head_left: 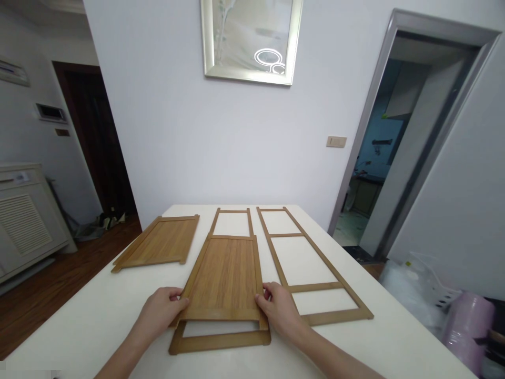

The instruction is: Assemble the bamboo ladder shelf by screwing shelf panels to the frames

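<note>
Panel: brown, lengthwise grain, framed edges | left fingers, right fingers: pinching its opposite sides

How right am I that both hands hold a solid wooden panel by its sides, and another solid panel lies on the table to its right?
One slip: the other solid panel lies on the table to the left, as the head view shows. The left hand and right hand do hold the first panel by its sides.
</note>
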Tool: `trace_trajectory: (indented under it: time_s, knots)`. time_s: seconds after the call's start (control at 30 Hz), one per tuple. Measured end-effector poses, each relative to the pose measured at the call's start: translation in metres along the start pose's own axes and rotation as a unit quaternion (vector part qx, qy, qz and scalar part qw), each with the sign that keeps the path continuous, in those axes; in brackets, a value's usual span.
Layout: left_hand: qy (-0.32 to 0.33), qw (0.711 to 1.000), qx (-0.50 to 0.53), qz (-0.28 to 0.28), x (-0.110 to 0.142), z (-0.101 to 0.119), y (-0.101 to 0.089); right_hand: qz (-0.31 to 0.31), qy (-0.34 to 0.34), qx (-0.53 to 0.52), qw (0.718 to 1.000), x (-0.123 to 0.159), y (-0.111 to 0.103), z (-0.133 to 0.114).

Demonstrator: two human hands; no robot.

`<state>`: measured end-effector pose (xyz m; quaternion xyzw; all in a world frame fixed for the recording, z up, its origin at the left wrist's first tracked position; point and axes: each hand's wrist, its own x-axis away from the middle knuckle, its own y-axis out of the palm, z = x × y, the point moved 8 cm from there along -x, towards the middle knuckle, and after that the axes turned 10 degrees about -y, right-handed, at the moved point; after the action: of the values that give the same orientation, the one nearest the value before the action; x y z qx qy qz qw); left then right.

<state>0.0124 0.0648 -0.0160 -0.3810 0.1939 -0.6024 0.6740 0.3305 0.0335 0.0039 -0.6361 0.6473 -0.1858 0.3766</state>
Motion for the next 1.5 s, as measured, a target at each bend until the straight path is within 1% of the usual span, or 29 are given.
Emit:
trace_trajectory:
  time_s: [0.07, 0.17, 0.3, 0.5, 0.57, 0.67, 0.77, 0.83, 0.9, 1.13, 1.3, 1.5]
  knots:
    - [-0.005, 1.0, -0.002, 0.002, -0.003, -0.005, -0.002, -0.002, 0.003, 0.009, 1.0, -0.002, 0.007, -0.002]
    - [-0.014, 1.0, 0.0, -0.016, -0.005, -0.01, 0.003, 0.005, 0.0, 0.022, 1.0, -0.002, 0.011, -0.001]
    - [-0.015, 0.999, -0.003, -0.035, -0.005, -0.013, 0.01, 0.006, -0.013, 0.045, 0.999, 0.001, 0.009, -0.002]
    - [-0.021, 0.999, 0.009, -0.025, -0.009, -0.018, 0.013, -0.018, -0.027, 0.131, 0.991, 0.009, 0.007, -0.008]
    - [-0.026, 0.999, 0.016, -0.03, -0.011, -0.021, 0.017, -0.025, -0.03, 0.15, 0.988, 0.011, 0.008, -0.008]
    - [-0.035, 0.997, 0.046, -0.06, -0.012, -0.027, 0.026, -0.024, -0.038, 0.158, 0.986, 0.014, 0.01, -0.007]
    - [-0.035, 0.988, 0.104, -0.107, -0.012, -0.03, 0.034, -0.015, -0.052, 0.154, 0.987, 0.016, 0.012, -0.007]
    - [-0.027, 0.981, 0.136, -0.134, -0.011, -0.029, 0.038, -0.016, -0.053, 0.153, 0.987, 0.017, 0.014, -0.007]
    - [-0.022, 0.978, 0.151, -0.145, -0.01, -0.028, 0.039, -0.02, -0.051, 0.155, 0.986, 0.017, 0.015, -0.006]
    - [-0.034, 0.983, 0.116, -0.135, -0.016, -0.034, 0.041, -0.02, -0.056, 0.159, 0.986, 0.016, 0.016, -0.003]
    - [-0.019, 0.985, 0.108, -0.132, -0.02, -0.036, 0.044, -0.018, -0.064, 0.159, 0.985, 0.016, 0.017, -0.002]
    - [-0.023, 0.988, 0.093, -0.12, -0.02, -0.036, 0.042, -0.019, -0.065, 0.165, 0.984, 0.016, 0.016, -0.002]
